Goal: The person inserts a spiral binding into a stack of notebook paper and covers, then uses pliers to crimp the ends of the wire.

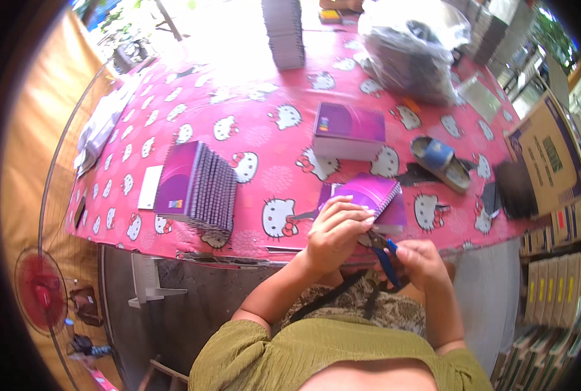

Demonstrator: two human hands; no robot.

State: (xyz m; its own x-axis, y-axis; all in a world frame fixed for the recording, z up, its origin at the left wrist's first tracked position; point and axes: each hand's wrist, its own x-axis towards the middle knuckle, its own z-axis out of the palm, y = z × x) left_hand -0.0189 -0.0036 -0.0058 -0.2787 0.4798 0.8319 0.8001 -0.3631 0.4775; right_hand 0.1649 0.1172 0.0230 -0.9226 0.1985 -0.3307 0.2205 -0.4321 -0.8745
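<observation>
Pliers [385, 263] sit in the right hand [421, 262], left hand [336, 233] holding a purple notebook [372, 191].

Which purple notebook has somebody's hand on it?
The angled top notebook, partly covered by the left hand. Neither hand touches the notebooks in the left stack or the purple stack farther back.

A pink cat-print tabletop [254, 195] is being occupied by stacked purple spiral notebooks [196, 186] at left, another purple stack [349, 130], a tall grey stack [284, 39], a plastic bag [411, 62], a blue sandal [439, 161] and white cloth [98, 130]; more notebooks [392, 218] are being supported near its front edge.
</observation>
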